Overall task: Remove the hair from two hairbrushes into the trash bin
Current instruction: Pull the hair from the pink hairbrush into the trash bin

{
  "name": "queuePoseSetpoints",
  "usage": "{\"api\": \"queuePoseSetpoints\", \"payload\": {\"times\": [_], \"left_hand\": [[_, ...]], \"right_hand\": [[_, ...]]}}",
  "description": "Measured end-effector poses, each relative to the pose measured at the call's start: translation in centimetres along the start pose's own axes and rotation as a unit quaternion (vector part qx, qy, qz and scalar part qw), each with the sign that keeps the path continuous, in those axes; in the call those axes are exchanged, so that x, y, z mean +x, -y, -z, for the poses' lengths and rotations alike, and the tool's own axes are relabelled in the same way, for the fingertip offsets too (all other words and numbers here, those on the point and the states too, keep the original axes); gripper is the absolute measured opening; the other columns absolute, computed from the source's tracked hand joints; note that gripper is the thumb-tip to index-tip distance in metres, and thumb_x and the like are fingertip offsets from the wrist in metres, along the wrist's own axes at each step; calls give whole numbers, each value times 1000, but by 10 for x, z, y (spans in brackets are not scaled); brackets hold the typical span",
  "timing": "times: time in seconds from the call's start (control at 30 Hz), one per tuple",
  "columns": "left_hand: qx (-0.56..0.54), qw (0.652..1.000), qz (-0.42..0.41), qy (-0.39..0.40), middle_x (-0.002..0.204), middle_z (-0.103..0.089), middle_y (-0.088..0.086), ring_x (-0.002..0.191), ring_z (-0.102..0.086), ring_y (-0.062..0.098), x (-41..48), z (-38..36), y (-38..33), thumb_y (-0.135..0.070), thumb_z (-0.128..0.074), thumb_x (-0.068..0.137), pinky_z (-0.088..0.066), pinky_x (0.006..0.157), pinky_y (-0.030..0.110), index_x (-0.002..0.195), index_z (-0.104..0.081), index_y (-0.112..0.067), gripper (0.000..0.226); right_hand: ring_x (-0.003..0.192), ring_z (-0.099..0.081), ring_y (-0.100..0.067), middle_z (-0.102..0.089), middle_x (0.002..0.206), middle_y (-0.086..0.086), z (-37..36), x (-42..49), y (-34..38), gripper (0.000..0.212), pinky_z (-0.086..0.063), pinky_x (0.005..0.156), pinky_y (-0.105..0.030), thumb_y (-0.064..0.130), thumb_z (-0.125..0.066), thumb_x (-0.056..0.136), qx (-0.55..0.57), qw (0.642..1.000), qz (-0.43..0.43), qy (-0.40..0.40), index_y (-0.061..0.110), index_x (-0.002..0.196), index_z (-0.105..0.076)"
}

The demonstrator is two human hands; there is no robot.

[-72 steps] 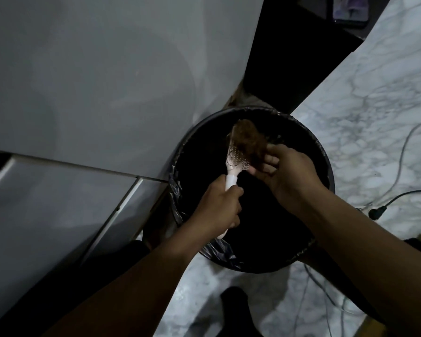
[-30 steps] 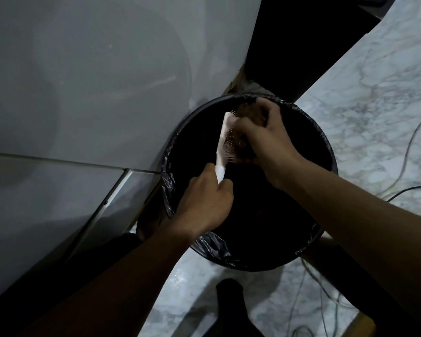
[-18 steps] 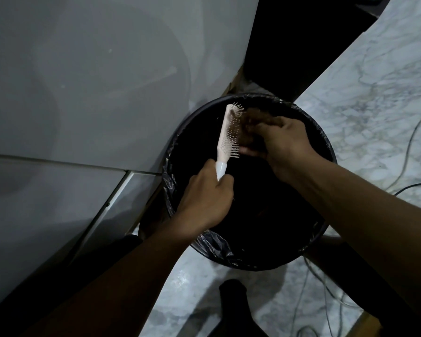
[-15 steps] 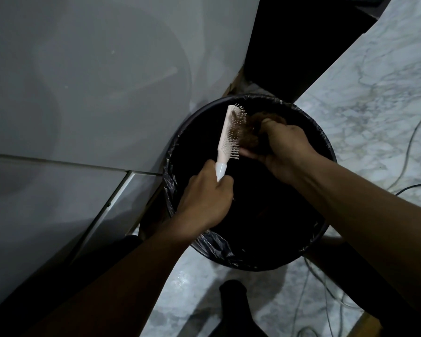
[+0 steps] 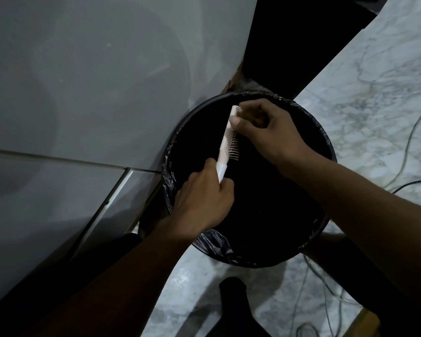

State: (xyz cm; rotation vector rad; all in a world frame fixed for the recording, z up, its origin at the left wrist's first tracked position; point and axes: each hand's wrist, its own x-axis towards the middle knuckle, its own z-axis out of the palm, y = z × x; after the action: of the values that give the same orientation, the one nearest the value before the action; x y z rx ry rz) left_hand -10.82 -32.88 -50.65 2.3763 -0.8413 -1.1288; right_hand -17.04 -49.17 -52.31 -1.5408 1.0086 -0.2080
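A pale hairbrush (image 5: 225, 145) is held upright over the round black trash bin (image 5: 326, 144), bristles facing right. My left hand (image 5: 202, 203) is closed around its white handle at the bin's left side. My right hand (image 5: 265, 132) is at the far end of the brush head, thumb on the brush's edge and fingers curled over the bristles. No hair clump shows in those fingers. The lower bristles look bare. The inside of the bin is too dark to see into.
A black liner (image 5: 214, 242) is folded over the bin's rim. Grey wall panels (image 5: 83, 93) stand close on the left. The marble floor (image 5: 374, 81) carries loose cables (image 5: 408, 142) at right. A dark shape (image 5: 232, 290) lies on the floor below the bin.
The brown hair clump my right hand pulled off half a second ago is gone from view. That hand has returned to the brush's far tip. My left hand has kept its hold on the handle.
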Motion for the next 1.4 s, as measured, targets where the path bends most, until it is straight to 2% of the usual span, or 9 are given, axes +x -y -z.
{"api": "queuePoseSetpoints", "payload": {"times": [0.23,0.4,0.57,0.7,0.83,0.97,1.17,1.33,1.4], "left_hand": [[-57,997,54,1,83,-59,3,67,-59,20,3,0,-3,-33,-46,93,-37,54,32,87,-44,-26,9],[-72,994,79,4,83,-59,1,64,-56,12,5,0,-3,-29,-47,96,-35,51,29,96,-50,-20,10],[-70,995,75,3,84,-58,0,62,-55,10,6,2,-6,-28,-46,97,-33,48,27,101,-50,-18,11],[-62,996,57,8,82,-60,4,63,-58,18,5,1,-3,-31,-46,95,-36,52,30,89,-48,-21,11],[-46,997,56,19,88,-62,4,70,-62,23,5,1,1,-37,-44,93,-43,58,34,97,-49,-23,15],[-6,999,42,21,91,-60,4,76,-61,29,3,-3,4,-40,-42,92,-43,62,38,97,-45,-24,17],[-24,998,47,14,88,-61,6,75,-61,31,6,-5,7,-40,-40,88,-41,62,38,93,-45,-26,16],[-17,999,38,9,87,-60,6,73,-60,28,7,-4,10,-37,-42,90,-39,60,36,91,-41,-27,10],[-4,1000,23,16,86,-58,5,72,-59,28,6,-5,11,-36,-43,91,-39,60,36,90,-38,-27,11]], "right_hand": [[80,-75,-17,-76,80,-2,-3,2,-16,7,-62,81,-44,16,-80,82,-20,996,-10,-85,18,79,-74],[100,-73,-23,-74,106,-6,-6,-1,-6,24,-60,89,-50,9,-76,85,48,995,-84,10,21,101,-64],[99,-74,-25,-72,115,-7,-6,-13,1,54,-64,72,-48,6,-86,74,64,985,-110,117,11,123,-63],[76,-75,-25,-77,94,-12,2,-6,3,26,-62,61,-32,2,-81,78,68,991,-101,49,2,103,-73],[59,-67,-21,-72,75,-9,6,-5,10,15,-60,55,-29,-8,-70,85,74,988,-124,49,3,94,-74],[57,-63,-26,-62,68,-14,8,-1,15,12,-60,58,-36,-6,-56,83,144,970,-196,-12,-1,74,-60],[55,-56,-25,-53,64,-13,9,-2,18,18,-56,53,-34,-10,-48,82,125,966,-226,-5,1,69,-54],[78,-68,-22,-68,83,-6,18,1,22,5,-58,75,-38,11,-63,88,123,961,-227,102,12,91,-66],[85,-70,-18,-70,92,-3,18,3,17,19,-57,78,-35,24,-74,85,184,961,-180,101,14,100,-66]]}}
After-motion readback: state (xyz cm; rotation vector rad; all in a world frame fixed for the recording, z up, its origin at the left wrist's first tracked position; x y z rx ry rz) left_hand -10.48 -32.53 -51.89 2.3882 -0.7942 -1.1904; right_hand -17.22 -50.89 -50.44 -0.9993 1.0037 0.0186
